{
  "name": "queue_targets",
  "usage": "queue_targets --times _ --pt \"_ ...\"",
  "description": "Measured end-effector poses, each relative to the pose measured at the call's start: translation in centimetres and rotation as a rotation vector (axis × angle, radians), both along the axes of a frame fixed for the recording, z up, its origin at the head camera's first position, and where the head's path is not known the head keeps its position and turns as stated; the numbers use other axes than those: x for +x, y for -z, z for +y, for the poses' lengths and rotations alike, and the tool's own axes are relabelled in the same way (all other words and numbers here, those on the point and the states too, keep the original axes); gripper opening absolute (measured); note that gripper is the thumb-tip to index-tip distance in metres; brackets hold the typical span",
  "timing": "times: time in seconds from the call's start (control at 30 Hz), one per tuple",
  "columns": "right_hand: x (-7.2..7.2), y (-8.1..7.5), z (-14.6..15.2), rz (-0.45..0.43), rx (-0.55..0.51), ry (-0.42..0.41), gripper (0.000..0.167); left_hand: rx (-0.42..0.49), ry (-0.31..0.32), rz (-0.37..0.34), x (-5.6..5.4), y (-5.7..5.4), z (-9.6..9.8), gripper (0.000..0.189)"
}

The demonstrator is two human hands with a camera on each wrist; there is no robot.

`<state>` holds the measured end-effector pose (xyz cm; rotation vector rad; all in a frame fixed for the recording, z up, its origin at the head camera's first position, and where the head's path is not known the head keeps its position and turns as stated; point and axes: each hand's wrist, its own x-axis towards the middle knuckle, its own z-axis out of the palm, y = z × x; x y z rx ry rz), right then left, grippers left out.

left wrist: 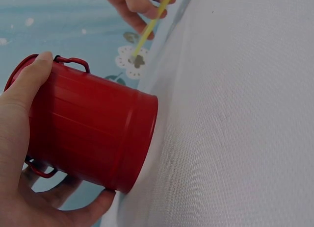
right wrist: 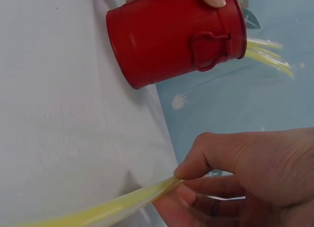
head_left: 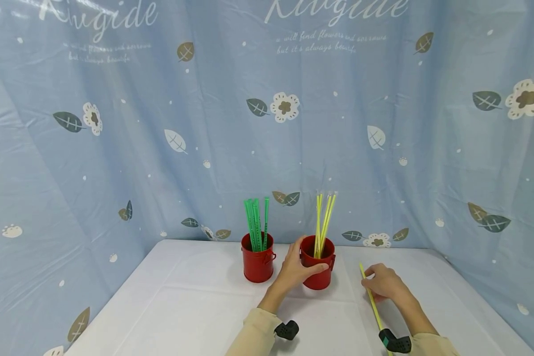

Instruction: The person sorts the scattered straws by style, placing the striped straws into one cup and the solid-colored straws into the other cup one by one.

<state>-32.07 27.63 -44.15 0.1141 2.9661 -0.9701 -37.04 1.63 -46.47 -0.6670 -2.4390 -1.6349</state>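
Observation:
My left hand (head_left: 294, 267) grips a small red metal bucket (head_left: 318, 280) around its side, thumb in front. Several yellow straws (head_left: 323, 225) in clear wrappers stand in this bucket, leaning a little apart. To the right, my right hand (head_left: 385, 282) pinches one long yellow straw (right wrist: 115, 209) between thumb and fingers. Its clear wrapper shows in the right wrist view. That straw slants over the white tabletop, apart from the bucket. In the left wrist view the bucket (left wrist: 93, 124) appears sideways, with thumb and fingers on opposite sides.
A second red bucket (head_left: 258, 267) stands left of my left hand, holding several green printed straws (head_left: 256, 222). White cloth (head_left: 182, 296) covers the table. A blue curtain with leaves and flowers (head_left: 231, 148) hangs behind and at both sides.

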Motion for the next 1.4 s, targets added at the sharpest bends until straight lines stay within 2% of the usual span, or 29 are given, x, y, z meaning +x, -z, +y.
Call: queue_targets --times 0.47,0.7,1.0,1.4 --pt "-0.4 -0.8 -0.9 0.087 -0.078 -0.001 0.044 0.008 0.002 -0.002 -0.1 0.1 0.0 0.092" --pt "-0.6 -1.4 -1.7 0.152 -0.112 -0.005 0.044 -0.001 0.000 0.004 -0.2 0.2 0.0 0.096" --pt "-0.9 -2.6 -2.8 0.304 -0.116 -0.018 0.043 0.004 -0.005 0.000 -0.1 0.1 0.0 0.095" --pt "-1.4 -5.2 -4.0 0.461 -0.122 -0.064 0.042 0.002 -0.007 -0.003 0.0 0.0 0.0 0.093"
